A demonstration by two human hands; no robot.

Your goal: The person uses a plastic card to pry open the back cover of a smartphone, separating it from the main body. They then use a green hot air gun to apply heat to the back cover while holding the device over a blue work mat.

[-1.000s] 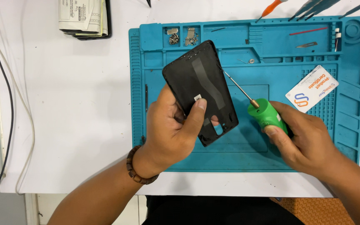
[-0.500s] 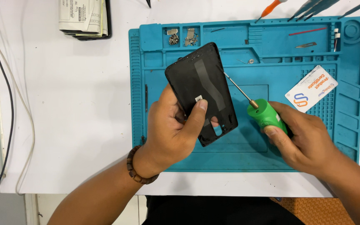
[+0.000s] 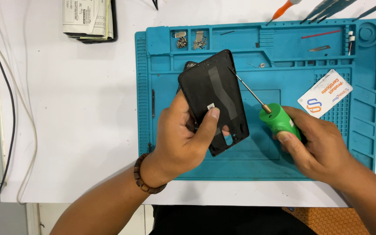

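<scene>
- Holding a black phone back cover [image 3: 214,102] is the left hand [image 3: 181,139], with the thumb pressed on top of it and the other fingers curled under it.
- The cover is lifted a little above the blue work mat [image 3: 166,161], tilted, with its inner side facing up.
- The right hand [image 3: 320,150] has its fingers wrapped tight around the green handle of a screwdriver [image 3: 277,119].
- The thin metal tip of the screwdriver points up and left, and it touches the top right edge of the cover.
- A bead bracelet [image 3: 144,176] sits on the left wrist.
- Small screws and metal bits [image 3: 191,40] lie in two little boxes at the top of the mat.
- A white card [image 3: 325,93] lies on the mat, near the right hand.
- A stack of papers [image 3: 88,19] rests on the white table [image 3: 66,130], well apart from the hands.
- Thin cables [image 3: 9,95] run down the left side of the table.
</scene>
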